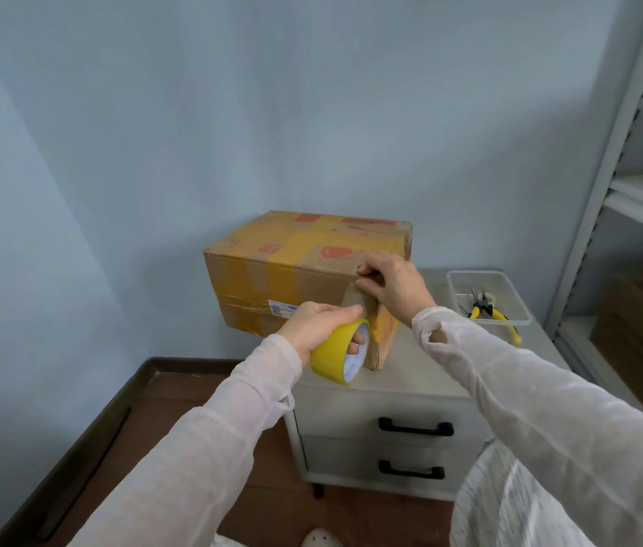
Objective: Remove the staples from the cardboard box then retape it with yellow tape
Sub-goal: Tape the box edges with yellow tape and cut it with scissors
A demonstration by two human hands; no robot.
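Observation:
A cardboard box with yellow tape bands and red print sits on a small grey cabinet, overhanging its left side. My left hand grips a roll of yellow tape at the box's near corner, fingers through the core. My right hand presses on the box's upper near corner, fingers curled over the edge, seemingly holding the tape end down. The tape strip between roll and corner is mostly hidden by my hands.
A clear plastic tray on the cabinet's right holds yellow-handled pliers. A metal shelf rack stands at the right. Two drawers with black handles face me. Brown floor lies below left.

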